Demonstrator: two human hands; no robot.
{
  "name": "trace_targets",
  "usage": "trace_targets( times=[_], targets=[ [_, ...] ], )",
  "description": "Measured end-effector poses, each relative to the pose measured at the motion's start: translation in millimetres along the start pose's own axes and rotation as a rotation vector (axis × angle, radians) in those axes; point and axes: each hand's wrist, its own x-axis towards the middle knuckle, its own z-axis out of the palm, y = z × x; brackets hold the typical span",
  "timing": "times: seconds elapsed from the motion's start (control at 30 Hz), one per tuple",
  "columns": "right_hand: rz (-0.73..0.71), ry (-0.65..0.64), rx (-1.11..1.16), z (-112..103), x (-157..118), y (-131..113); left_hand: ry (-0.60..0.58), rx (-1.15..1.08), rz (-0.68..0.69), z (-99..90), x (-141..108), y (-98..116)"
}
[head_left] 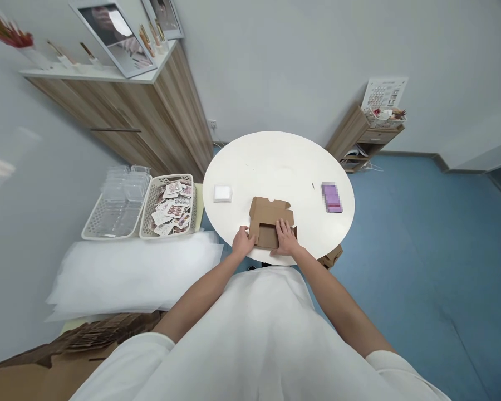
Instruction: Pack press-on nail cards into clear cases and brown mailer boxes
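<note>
A brown cardboard box [268, 213] lies partly folded on the round white table [271, 150], near its front edge, with its flap raised at the back. My left hand [242, 243] grips the box's left front corner. On the right side of the box rests my right hand [286, 238], its fingers stretched over the inner edge. A small white stack [222, 193] sits on the table to the left. To the right is a purple packet [332, 197], blurred by pixels, and a tiny dark object [313, 186] is beside it.
Left of the table are a basket of printed cards [192, 195], a basket with clear plastic trays [92, 225] and white sheets [137, 273]. Flat cardboard [33, 379] is at the lower left. A wooden cabinet [179, 106] and small shelf [350, 131] stand behind.
</note>
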Motion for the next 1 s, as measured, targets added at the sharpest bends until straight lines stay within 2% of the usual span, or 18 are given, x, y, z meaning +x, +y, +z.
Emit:
trace_targets(
  times=[0.1,0.23,0.4,0.6,0.8,1.0],
  targets=[
    [0.006,-0.017,0.001,1,0,0,-0.040,0.037,-0.033,0.3,5,2],
    [-0.010,-0.037,0.040,-1,3,3,-0.126,0.009,-0.009,1.2,7,-2],
    [-0.038,-0.037,0.123,-6,5,6,-0.163,-0.019,-0.005,1.1,4,-9],
    [-0.121,0.051,0.157,-9,-1,7,-0.152,-0.017,-0.015,4.5,3,-7],
    [-0.173,0.035,0.083,-14,-5,10,-0.142,0.016,0.007,6.0,5,-14],
    [-0.234,0.030,0.046,-16,-4,16,-0.121,0.175,0.032,12.5,9,-13]
  ],
)
